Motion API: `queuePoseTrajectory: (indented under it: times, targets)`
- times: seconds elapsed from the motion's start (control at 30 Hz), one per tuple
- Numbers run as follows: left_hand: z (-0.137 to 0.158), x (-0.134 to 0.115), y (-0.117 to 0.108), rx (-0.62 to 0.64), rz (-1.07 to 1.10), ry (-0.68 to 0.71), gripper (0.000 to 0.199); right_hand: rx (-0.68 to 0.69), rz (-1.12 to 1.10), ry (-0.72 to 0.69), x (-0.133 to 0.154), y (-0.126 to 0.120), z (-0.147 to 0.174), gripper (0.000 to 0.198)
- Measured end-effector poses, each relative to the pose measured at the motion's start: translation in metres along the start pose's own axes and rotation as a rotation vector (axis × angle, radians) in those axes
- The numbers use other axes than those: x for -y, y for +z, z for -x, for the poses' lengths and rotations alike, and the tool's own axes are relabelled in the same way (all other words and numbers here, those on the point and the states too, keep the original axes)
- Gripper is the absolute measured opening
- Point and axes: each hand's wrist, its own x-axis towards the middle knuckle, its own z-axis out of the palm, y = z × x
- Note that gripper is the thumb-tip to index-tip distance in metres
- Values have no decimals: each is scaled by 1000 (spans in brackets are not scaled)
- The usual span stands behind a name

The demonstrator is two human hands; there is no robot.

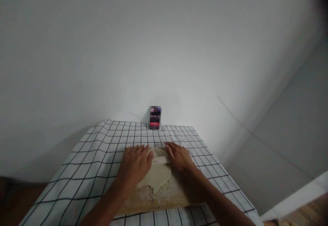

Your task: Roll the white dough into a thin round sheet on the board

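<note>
A thin, pale sheet of dough (157,176) with a ragged near edge lies on a wooden board (143,200) marked with flour. Across its far part runs a short, light bar that looks like a rolling pin (160,159), its ends hidden beneath my hands. My left hand (135,163) presses down over the left end, fingers pointing away and thumb toward the middle. Over the right end rests my right hand (180,156), its fingers angled forward and left. Both palms are out of sight.
The board sits on a table covered by a white cloth with black grid lines (89,171). A blurred-out dark upright object (154,117) stands at the far edge against the pale wall (159,48). Wooden floor (307,212) shows at lower right.
</note>
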Motion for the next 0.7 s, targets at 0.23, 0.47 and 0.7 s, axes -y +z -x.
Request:
queuePoseTrajectory:
  times: [0.23, 0.47, 0.7]
  targets:
    - [-66, 26, 3, 166, -1, -237, 59, 92, 44, 116, -6, 11, -92, 63]
    - [-85, 41, 17, 234, 21, -316, 54, 125, 100, 137, -14, 23, -106, 56]
    - [-79, 42, 20, 250, 31, -269, 51, 147, 164, 88, -12, 17, -75, 45]
